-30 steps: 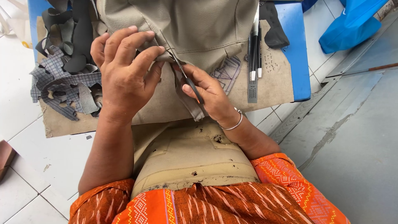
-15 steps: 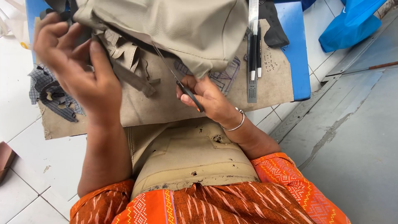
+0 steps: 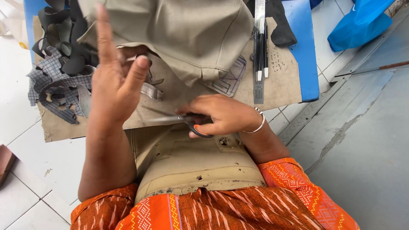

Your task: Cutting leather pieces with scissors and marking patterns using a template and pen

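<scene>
Khaki garment (image 3: pixel 191 38): matt woven cloth with a fine twill texture. Scissors (image 3: pixel 187 121): smooth metal blades, dark glossy plastic handles. Work board (image 3: pixel 281 81): rough, matt brown cardboard; bangle (image 3: pixel 257 125): polished metal.

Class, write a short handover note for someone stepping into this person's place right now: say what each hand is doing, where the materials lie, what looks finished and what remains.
Left hand: raised, fingers spread, holding nothing.
Right hand: gripping scissors, blades pointing left over the cardboard sheet.
Khaki fabric lies bunched at the board's top. Dark and checked scraps are piled on the left; rulers and pens on the right.
Done: a cut strip lies loose on the cardboard.
Left: the large fabric piece is uncut where visible.
</scene>
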